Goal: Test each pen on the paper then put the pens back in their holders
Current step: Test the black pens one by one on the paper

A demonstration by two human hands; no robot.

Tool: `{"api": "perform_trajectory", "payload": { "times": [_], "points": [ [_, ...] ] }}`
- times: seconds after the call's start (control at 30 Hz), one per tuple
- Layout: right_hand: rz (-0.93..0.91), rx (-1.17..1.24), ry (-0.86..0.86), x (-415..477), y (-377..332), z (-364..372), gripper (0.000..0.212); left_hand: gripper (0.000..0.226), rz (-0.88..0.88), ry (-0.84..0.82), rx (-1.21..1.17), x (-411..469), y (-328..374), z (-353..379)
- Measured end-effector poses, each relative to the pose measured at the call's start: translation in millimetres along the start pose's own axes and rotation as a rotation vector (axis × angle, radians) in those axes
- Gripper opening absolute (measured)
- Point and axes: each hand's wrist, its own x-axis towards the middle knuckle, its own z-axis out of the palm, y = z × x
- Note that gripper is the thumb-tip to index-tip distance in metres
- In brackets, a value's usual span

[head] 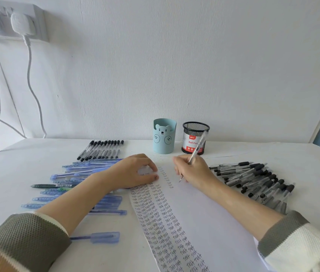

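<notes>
A white sheet of paper (204,216) lies before me, its left part filled with columns of the handwritten word "Test". My right hand (192,169) grips a clear pen (198,147) with its tip on the paper beside the newest column. My left hand (135,169) rests on the paper's top left corner, fingers curved. Behind the paper stand two holders: a light blue bear cup (164,137) and a black mesh cup (194,137). Neither shows pens sticking out.
Blue pens (88,173) lie spread at the left, with one dark green pen (55,185) among them. A row of black-capped pens (102,150) sits further back. A heap of black pens (257,179) lies at the right. Wall plugs and cables (27,75) hang at left.
</notes>
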Motion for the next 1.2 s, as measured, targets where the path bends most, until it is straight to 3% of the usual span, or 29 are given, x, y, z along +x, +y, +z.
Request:
{"api": "perform_trajectory", "payload": {
  "times": [0.2,0.37,0.5,0.6,0.77,0.97,1.07,1.2],
  "points": [
    [-0.12,-0.005,0.0,4,-24,-23,0.017,0.03,0.012,0.014,-0.011,-1,1,0],
    [-0.288,-0.23,-0.001,3,-24,-30,0.028,0.033,-0.002,0.022,-0.032,-1,1,0],
    [-0.411,-0.298,-0.156,10,-15,-30,0.028,0.027,-0.025,0.205,-0.084,5,2,-7],
    [-0.382,-0.379,-0.304,9,-8,-24,0.035,0.026,-0.117,0.303,-0.08,5,-6,-17],
    [-0.305,-0.506,-0.428,4,8,-14,0.031,0.022,-0.245,0.323,0.015,-2,-21,-21],
    [-0.252,-0.587,-0.506,1,6,-17,0.038,0.022,-0.185,0.322,0.058,1,-13,-22],
    [-0.198,-0.612,-0.369,17,6,-40,0.048,0.02,-0.07,0.269,-0.014,2,16,-28],
    [0.091,-0.974,-0.198,29,22,-82,0.055,0.03,-0.006,0.015,-0.191,1,46,-21]
  ]
}}
